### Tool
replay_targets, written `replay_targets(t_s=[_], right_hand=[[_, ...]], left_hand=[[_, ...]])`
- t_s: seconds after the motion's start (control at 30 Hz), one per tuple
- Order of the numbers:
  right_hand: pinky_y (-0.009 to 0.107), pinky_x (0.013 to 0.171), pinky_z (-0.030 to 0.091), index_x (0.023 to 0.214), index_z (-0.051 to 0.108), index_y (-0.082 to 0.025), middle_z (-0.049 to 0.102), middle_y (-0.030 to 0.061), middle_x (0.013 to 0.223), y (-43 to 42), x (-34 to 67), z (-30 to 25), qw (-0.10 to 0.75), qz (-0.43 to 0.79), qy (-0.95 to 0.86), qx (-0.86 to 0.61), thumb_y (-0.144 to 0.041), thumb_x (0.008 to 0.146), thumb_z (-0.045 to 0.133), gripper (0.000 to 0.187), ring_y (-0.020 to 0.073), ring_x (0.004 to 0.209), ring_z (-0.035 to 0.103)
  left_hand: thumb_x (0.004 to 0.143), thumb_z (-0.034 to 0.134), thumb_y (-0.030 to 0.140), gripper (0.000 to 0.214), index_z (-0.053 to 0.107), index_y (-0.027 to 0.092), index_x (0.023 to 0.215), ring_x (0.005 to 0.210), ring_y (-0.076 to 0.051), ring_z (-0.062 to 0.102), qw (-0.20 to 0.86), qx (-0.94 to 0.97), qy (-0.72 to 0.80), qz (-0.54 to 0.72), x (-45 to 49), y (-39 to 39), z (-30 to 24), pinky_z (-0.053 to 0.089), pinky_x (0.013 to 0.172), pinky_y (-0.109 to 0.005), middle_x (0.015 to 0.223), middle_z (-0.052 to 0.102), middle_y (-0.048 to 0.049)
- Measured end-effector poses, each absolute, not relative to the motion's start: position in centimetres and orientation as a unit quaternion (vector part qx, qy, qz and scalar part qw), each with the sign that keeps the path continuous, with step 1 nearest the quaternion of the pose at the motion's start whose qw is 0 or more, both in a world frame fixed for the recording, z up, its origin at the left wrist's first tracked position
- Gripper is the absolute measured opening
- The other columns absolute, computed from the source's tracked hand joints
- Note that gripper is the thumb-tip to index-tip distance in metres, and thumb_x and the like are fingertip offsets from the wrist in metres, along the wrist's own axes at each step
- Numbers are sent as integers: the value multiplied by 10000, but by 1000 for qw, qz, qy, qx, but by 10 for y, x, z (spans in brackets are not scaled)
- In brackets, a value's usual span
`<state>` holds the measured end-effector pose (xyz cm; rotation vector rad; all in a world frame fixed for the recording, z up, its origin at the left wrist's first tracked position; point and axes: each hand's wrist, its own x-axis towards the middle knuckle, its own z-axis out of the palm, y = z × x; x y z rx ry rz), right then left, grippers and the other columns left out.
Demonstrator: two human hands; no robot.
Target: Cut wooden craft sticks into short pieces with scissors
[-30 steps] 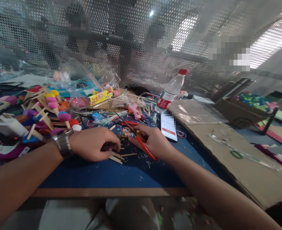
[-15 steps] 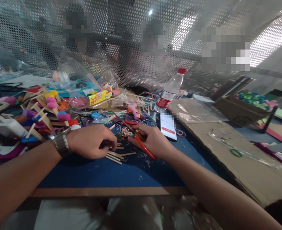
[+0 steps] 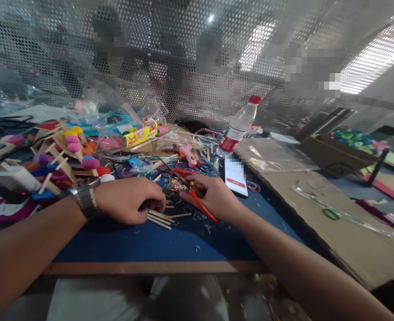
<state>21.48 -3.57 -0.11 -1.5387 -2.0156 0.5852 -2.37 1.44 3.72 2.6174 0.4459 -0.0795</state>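
Note:
My right hand [image 3: 213, 196] grips a pair of scissors [image 3: 201, 206] by the red-orange handles, with the dark blades pointing away to the upper left. Curled downward, my left hand [image 3: 130, 199] rests low over the blue table at a small pile of thin wooden sticks [image 3: 159, 219]. Its fingertips are bent under and partly hidden, so what they pinch cannot be made out. A silver watch [image 3: 86, 197] is on the left wrist. Between the hands lie loose rubber bands [image 3: 176, 183] and small scraps.
At left is a heap of wooden pieces with coloured pompoms [image 3: 72, 147] and a white adapter [image 3: 18, 179]. Beyond the hands lie a pink glue gun [image 3: 187, 155] and a yellow-labelled packet [image 3: 141, 134]. A bottle [image 3: 235, 129], a phone [image 3: 235, 176] and cardboard [image 3: 304, 209] are at right.
My left hand has shifted very slightly to the right. The scissors stay in my right hand, almost unmoved.

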Motion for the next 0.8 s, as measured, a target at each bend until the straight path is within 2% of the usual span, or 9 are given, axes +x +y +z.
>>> replay_targets(t_s=[0.4,0.6,0.73,0.8], right_hand=[[255,495,288,1053,707,-178,477,-49,538,-36,215,0,263,213,-750,-568,-469,796,679,389,116,500,357],[248,502,306,1063,708,-180,524,-40,555,-36,215,-2,261,213,-753,-565,-463,797,681,389,116,501,379],[236,499,315,1045,701,-154,527,-43,560,-37,215,-2,263,224,-761,-549,-460,788,690,400,109,497,392],[232,508,337,1041,693,-147,545,-36,583,-40,213,-1,266,237,-768,-532,-456,780,702,405,111,514,421]], left_hand=[[670,562,37,374,686,186,989,790,-181,613,247,958,144,-8,-24,14,35,447,734,-273,848,681,-31],[686,533,17,388,705,189,988,787,-175,616,250,958,138,-2,-22,12,35,452,760,-270,825,676,-32],[761,650,165,248,705,174,1002,833,-196,625,243,959,148,-16,-21,10,36,455,761,-281,892,692,-57],[763,704,242,251,700,175,1005,863,-206,631,239,958,156,-28,-21,9,37,454,760,-281,916,697,-59]])
